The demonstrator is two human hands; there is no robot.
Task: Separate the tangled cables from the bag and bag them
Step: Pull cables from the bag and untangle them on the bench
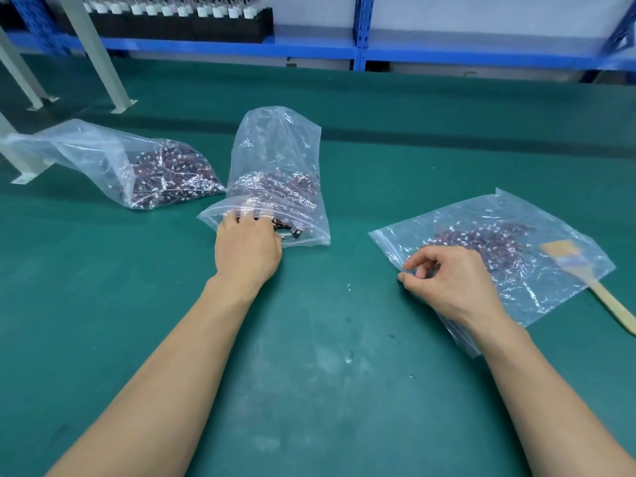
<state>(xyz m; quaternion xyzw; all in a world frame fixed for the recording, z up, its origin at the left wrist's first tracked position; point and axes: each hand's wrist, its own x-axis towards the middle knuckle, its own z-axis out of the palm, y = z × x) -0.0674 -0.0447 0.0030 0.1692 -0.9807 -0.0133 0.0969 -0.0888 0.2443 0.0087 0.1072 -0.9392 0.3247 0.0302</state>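
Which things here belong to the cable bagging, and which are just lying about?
Job: middle bag, left hand reaching into its mouth; tangled cables inside; right bag, its edge pinched by right hand; left bag.
Lying about: wooden brush partly under the right bag; blue shelving; grey frame legs.

Cables (pixel 172 173) sit in the slumped left bag (pixel 86 146), upright middle bag (pixel 275 142) and flat right bag (pixel 550 287).

Green-matted bench (pixel 309 373), three clear bags of tangled dark cables on it, slumped bag (pixel 103 156) toward the left edge near grey frame feet (pixel 124 105), upright bag (pixel 278 149) mid-bench, flat bag (pixel 550 287) toward the right edge, wooden-handled brush (pixel 609 301) at its side.
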